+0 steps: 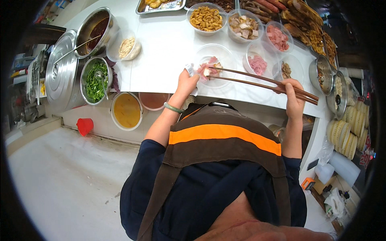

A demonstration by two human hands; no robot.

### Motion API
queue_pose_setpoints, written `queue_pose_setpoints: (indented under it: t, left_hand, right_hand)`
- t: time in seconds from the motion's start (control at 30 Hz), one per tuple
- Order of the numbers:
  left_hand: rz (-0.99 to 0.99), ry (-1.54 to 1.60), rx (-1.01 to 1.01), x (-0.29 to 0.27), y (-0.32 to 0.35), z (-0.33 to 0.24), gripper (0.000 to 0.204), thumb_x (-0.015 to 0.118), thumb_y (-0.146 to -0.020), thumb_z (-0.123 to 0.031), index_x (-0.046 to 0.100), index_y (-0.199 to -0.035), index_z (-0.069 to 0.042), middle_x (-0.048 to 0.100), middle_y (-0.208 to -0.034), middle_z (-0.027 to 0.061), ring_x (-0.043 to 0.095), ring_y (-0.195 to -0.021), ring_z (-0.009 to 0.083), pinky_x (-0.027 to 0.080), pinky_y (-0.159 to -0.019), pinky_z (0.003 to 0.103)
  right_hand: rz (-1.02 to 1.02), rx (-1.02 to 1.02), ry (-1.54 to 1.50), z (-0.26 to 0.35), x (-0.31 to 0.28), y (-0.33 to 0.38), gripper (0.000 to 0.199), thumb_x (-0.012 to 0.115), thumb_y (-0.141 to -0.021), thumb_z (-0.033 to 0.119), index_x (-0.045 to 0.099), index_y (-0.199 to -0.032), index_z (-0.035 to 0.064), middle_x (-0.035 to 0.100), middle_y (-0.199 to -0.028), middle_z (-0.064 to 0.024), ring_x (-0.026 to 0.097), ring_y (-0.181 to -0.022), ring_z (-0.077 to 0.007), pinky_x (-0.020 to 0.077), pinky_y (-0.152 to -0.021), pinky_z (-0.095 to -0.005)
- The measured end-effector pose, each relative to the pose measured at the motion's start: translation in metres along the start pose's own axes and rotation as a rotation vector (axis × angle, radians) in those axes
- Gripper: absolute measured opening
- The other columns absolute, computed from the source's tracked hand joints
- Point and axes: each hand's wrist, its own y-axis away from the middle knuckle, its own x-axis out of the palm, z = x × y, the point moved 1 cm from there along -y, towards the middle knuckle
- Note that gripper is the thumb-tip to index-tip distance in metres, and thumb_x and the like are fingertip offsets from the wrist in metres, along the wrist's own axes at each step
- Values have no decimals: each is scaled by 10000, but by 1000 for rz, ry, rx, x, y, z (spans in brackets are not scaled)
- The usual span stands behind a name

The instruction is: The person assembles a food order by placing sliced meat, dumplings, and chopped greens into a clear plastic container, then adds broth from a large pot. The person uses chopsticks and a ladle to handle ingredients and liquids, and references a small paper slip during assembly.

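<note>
Two hands are busy at the white counter (161,52). The left hand (187,82) is closed on the near rim of a clear bowl (213,64) and steadies it. The right hand (294,96) grips a pair of long brown chopsticks (261,80), and their tips reach to about nine o'clock, into this bowl. The bowl stands on the counter just in front of the person. It already holds a few pieces of pink and pale meat (209,69), but most of its bottom is bare, so I judge the filling has only begun and much room is left. Around the bowl, from twelve to three o'clock, other clear bowls stand with toppings: yellow nuts (206,18), pale meat chunks (243,25), pink slices (277,37) and more pink meat (257,63). At about nine o'clock a metal bowl of chopped greens (95,80) and a pot of red broth (94,29) wait; nothing green shows in the clear bowl, as far as I can see.
</note>
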Motion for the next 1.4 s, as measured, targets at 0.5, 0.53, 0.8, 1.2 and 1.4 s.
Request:
queue_pose_setpoints:
  t: [0.5, 0.53, 0.8, 1.2, 1.4]
  left_hand:
    - [3, 14, -113, -5, 8, -8, 575, 514, -728, -56, 436, -1282, 78, 606, -935, 114, 573, -753, 148, 465, -663, 265]
    - [3, 21, -108, -4, 8, -9, 570, 515, -728, -56, 440, -1277, 78, 606, -934, 114, 574, -757, 149, 466, -665, 267]
    - [-1, 74, -73, 2, 5, -4, 468, 533, -723, -50, 497, -1171, 82, 607, -934, 114, 582, -788, 168, 472, -680, 283]
    - [-39, 125, -62, 6, 6, 0, 377, 566, -746, -75, 533, -1098, 56, 617, -905, 91, 583, -785, 158, 470, -687, 285]
    - [-47, 96, -57, 7, 2, 4, 367, 572, -761, -83, 533, -1101, 49, 623, -922, 93, 589, -800, 156, 476, -701, 285]
  right_hand:
    - [-171, 105, 53, -4, -17, 7, 188, 508, -938, 159, 563, -939, -20, 630, -825, -111, 622, -715, -169, 511, -674, -288]
    - [-151, 100, 57, -4, -16, 9, 186, 509, -937, 158, 563, -939, -21, 630, -826, -112, 622, -714, -170, 511, -674, -288]
    - [-274, -26, -12, 11, -32, 17, 183, 489, -943, 146, 558, -932, -24, 619, -862, -128, 618, -719, -201, 522, -701, -336]
    - [-194, -236, 46, 41, -39, 11, 177, 470, -931, 100, 567, -977, -40, 611, -889, -130, 623, -769, -210, 518, -731, -338]
    - [46, 15, 159, 54, -3, -5, 138, 490, -914, 72, 583, -913, -29, 593, -812, -72, 588, -711, -141, 480, -683, -267]
